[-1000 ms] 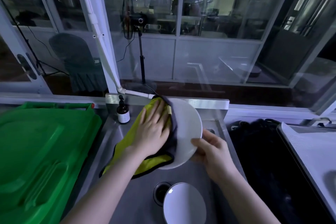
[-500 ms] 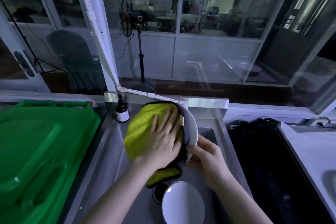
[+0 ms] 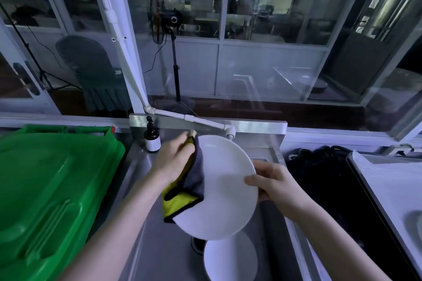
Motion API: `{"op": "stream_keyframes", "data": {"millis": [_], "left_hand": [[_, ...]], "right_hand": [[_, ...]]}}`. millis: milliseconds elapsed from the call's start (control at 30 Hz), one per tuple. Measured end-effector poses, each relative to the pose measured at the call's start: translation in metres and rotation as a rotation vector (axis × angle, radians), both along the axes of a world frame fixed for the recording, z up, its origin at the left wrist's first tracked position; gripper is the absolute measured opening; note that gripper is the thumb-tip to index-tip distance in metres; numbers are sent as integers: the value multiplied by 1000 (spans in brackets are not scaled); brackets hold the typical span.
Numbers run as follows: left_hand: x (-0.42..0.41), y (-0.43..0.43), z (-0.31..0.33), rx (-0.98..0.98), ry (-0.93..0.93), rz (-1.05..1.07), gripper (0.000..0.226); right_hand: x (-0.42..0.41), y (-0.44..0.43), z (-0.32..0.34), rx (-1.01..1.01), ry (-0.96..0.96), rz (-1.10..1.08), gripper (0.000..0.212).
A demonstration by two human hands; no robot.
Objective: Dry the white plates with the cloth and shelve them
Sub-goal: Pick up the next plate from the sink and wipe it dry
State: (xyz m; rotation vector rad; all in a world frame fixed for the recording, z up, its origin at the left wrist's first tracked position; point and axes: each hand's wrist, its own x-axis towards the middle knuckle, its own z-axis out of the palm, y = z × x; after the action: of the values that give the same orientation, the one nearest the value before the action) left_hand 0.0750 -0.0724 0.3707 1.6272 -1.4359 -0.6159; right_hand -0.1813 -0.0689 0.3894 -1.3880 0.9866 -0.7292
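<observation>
White plate (image 3: pixel 228 189) right hand (image 3: pixel 275 183), cloth (image 3: pixel 182 202) left hand (image 3: pixel 173 159); bottle label (image 3: pixel 152 143) illegible.

Steel sink (image 3: pixel 159 246), plate (image 3: pixel 230 260), perhaps soap bottle (image 3: pixel 152 139)

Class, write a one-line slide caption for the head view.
Over a steel sink, the right hand holds a white plate while the left hand holds a yellow cloth against its edge.

Likely a commercial kitchen: steel sink (image 3: pixel 159 223), glass partitions (image 3: pixel 269 18).
</observation>
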Motion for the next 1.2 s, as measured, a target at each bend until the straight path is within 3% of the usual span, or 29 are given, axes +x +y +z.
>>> {"op": "stream_keyframes", "data": {"millis": [100,200,267,367,567,700,833,933,1033,1200], "left_hand": [[0,-2,13,121,-55,-219,62],[-7,1,5,73,-22,-351,54],[-14,8,-10,19,133,-277,47],[-22,25,-34,-17,287,-72,35],[-24,43,-61,3,404,220,17],[-7,31,-30,-46,253,166,27],[-10,22,2,-2,-92,-120,32],[-18,16,9,50,-167,-225,50],[-9,24,3,26,-78,1,45],[-53,43,-26,37,506,615,34]], "right_hand": [[6,-9,15,-60,89,85,32],[12,-22,24,-239,286,138,17],[21,-29,23,-376,457,113,19],[28,-32,21,-499,561,76,18],[21,-21,-3,-373,164,-395,25],[26,-7,-11,-408,164,-381,25],[34,-6,-2,-631,377,-96,24],[42,-3,-5,-673,449,-19,25],[32,-12,-3,-530,342,-178,25],[57,2,-17,-345,48,-787,24]]}}
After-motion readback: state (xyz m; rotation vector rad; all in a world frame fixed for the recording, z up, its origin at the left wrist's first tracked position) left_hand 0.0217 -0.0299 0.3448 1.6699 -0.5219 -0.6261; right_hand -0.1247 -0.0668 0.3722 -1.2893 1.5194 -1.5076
